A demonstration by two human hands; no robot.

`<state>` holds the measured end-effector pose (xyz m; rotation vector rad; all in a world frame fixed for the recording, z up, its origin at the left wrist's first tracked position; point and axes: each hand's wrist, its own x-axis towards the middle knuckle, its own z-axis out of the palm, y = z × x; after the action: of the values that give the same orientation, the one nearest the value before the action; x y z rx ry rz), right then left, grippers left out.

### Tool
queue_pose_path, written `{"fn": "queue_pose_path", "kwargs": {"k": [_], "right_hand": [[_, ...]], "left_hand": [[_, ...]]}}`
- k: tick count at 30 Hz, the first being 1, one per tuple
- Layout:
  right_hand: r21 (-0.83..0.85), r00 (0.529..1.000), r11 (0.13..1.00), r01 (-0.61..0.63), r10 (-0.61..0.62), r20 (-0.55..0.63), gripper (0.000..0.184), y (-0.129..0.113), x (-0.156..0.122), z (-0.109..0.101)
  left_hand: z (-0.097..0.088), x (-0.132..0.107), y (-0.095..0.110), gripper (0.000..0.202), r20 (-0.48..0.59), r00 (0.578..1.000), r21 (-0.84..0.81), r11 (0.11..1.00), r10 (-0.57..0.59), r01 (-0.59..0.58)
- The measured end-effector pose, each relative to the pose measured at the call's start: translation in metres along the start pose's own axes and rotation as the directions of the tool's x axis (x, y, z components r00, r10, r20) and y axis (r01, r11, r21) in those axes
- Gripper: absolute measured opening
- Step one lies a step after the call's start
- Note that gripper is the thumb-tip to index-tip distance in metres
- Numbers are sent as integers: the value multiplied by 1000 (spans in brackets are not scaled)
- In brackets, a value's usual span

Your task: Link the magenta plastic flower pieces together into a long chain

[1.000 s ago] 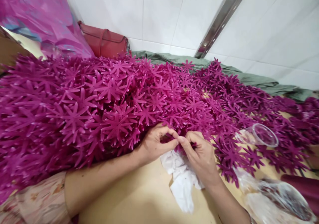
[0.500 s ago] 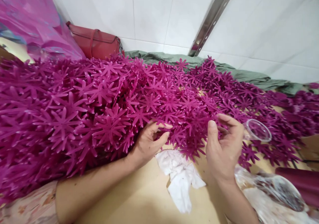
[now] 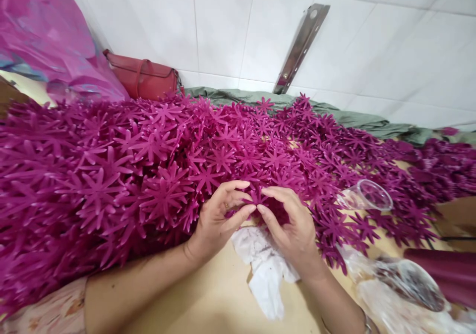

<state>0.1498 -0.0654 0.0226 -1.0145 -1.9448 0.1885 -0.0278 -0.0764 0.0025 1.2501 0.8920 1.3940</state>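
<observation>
A big heap of magenta star-shaped flower pieces (image 3: 122, 165) covers the left and back of the tan table (image 3: 211, 299). My left hand (image 3: 217, 220) and my right hand (image 3: 288, 225) meet at the heap's near edge, fingertips almost touching. Both pinch one magenta flower piece (image 3: 256, 197) between thumbs and forefingers. A crumpled white cloth (image 3: 266, 264) lies on the table just under my hands.
A clear plastic cup (image 3: 366, 195) lies on its side to the right among scattered flowers. Clear plastic bags (image 3: 401, 284) and a dark red cone (image 3: 446, 269) sit at the near right. A red bag (image 3: 143, 79), green cloth (image 3: 334, 113) and metal bracket (image 3: 299, 46) line the tiled wall.
My right hand, which had swung out to the right and opened half a second ago, has come back to the left hand and pinches a flower with it.
</observation>
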Motion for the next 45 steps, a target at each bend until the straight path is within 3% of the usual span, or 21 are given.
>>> {"fn": "queue_pose_path", "kwargs": {"k": [6,14,30,45], "right_hand": [[-105,993,994,11,-23,-118,27,-5,0,0],[-99,997,995,34,-41,-63,22,-4,2,1],[-17,999,1000,1,-1,-35,11,-1,1,2],[-169,985,971,170,-166,36,16,-3,3,0]], "left_hand": [[3,6,4,22,-21,995,-182,979,-97,92],[3,8,4,24,4,981,-240,952,-194,189],[4,8,2,23,50,984,-255,951,-170,177],[1,11,3,24,38,969,-107,963,-246,249]]}}
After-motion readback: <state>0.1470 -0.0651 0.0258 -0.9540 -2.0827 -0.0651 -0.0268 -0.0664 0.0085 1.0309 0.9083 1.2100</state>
